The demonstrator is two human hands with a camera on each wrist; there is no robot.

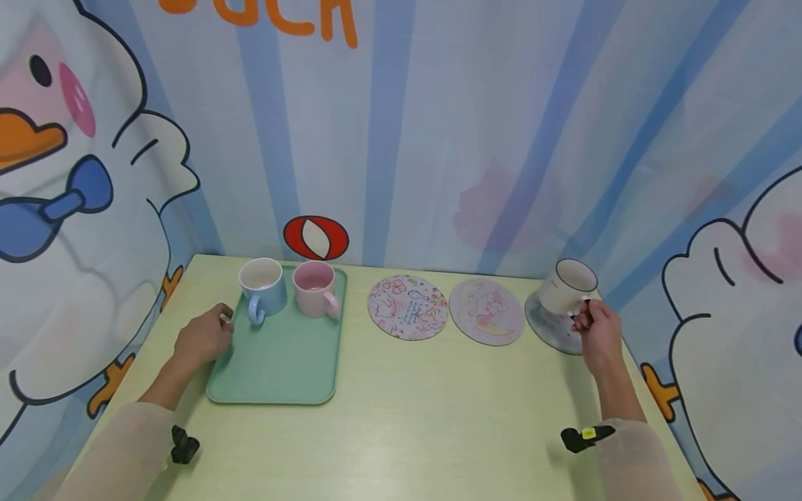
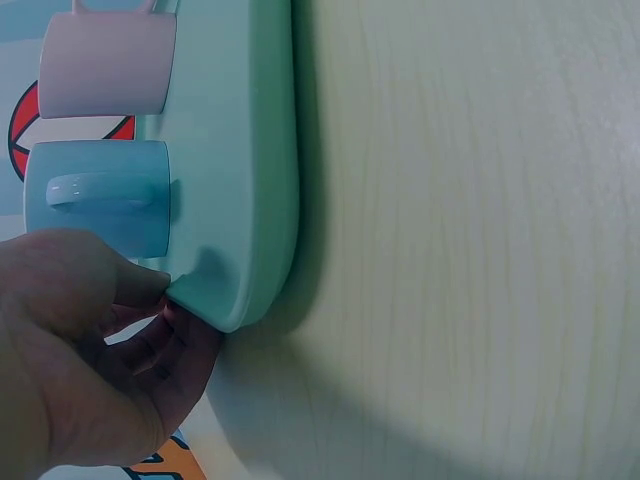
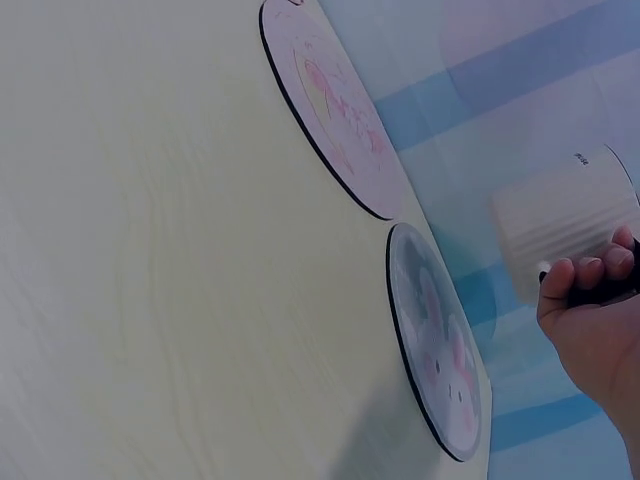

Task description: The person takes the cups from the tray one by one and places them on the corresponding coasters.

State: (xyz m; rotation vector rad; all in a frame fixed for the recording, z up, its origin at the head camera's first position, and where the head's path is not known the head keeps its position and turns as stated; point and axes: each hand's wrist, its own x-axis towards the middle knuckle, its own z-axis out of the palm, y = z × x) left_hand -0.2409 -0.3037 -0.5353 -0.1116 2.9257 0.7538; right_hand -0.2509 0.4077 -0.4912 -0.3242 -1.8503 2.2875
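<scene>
The right hand grips the white mug by its dark handle, fingers curled through it; the right wrist view shows the mug raised above the grey coaster, the two apart, at the far right of the counter. The mug looks like glazed ceramic: stiff, fairly light if nothing is inside, probably slick on its smooth body and liable to chip if knocked. The handle is the sound place to hold it, though the weight hangs to one side, so a firm wrist should keep it level.

The left hand pinches the left rim of the green tray, which seems stiff and light. The blue mug and pink mug stand on it, so tilting might make them slide.
</scene>
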